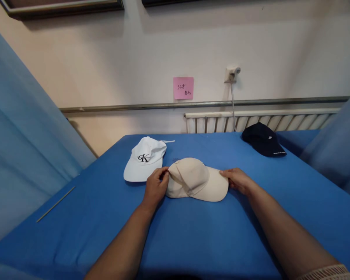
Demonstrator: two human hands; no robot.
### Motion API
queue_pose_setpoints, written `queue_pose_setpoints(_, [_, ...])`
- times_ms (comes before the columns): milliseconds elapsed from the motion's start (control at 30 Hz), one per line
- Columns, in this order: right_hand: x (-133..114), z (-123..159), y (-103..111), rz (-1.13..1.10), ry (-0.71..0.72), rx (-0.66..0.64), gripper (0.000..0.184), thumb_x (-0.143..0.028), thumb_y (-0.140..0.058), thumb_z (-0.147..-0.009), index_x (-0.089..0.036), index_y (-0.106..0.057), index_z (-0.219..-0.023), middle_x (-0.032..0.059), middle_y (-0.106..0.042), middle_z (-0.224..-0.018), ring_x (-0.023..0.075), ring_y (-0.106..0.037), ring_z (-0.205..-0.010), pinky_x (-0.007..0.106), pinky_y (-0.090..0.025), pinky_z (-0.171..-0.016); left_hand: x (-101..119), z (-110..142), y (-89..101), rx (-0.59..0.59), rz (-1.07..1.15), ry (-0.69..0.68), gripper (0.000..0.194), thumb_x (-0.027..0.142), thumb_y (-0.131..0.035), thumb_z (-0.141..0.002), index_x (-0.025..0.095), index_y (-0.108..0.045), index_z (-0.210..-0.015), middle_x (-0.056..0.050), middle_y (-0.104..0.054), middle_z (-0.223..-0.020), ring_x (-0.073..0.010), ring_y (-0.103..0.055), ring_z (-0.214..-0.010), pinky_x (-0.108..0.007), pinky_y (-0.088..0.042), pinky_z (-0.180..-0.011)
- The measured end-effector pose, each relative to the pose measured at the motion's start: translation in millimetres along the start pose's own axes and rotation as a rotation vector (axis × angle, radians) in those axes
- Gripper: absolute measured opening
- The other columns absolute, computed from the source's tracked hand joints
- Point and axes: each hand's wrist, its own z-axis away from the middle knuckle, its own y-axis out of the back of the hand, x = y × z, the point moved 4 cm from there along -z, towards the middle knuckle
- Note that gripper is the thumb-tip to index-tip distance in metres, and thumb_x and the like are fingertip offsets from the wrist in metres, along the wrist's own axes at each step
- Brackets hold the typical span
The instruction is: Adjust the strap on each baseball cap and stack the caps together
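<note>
A beige baseball cap [196, 179] lies on the blue cloth-covered table [192, 229], brim pointing to the right. My left hand [155, 186] pinches the back edge of its crown with curled fingers. My right hand [237, 179] grips the edge of the brim on the other side. A white cap [144, 158] with a black logo lies just left of and behind the beige one, close to my left hand.
A dark navy cap [262, 140] rests at the table's far right. A thin stick [56, 203] lies near the left edge. Blue curtains hang on both sides. Behind are a wall with a pink note [183, 88], a socket with cable, a rail and a radiator.
</note>
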Motion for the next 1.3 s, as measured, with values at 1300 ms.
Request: queue_pose_setpoints(1300, [113, 133, 233, -0.836, 0.311, 1.114, 0.006, -0.021, -0.059, -0.074, -0.023, -0.06, -0.079, 0.0041, -0.068, -0.087, 0.0166, -0.065, -0.068, 0.026, -0.052, -0.048, 29, 22, -85.6, -0.557, 0.028, -0.105, 0.026, 0.035, -0.05, -0.086, 0.021, -0.066, -0.101, -0.003, -0.071, -0.084, -0.0194, -0.065, -0.075, -0.032, -0.05, -0.071])
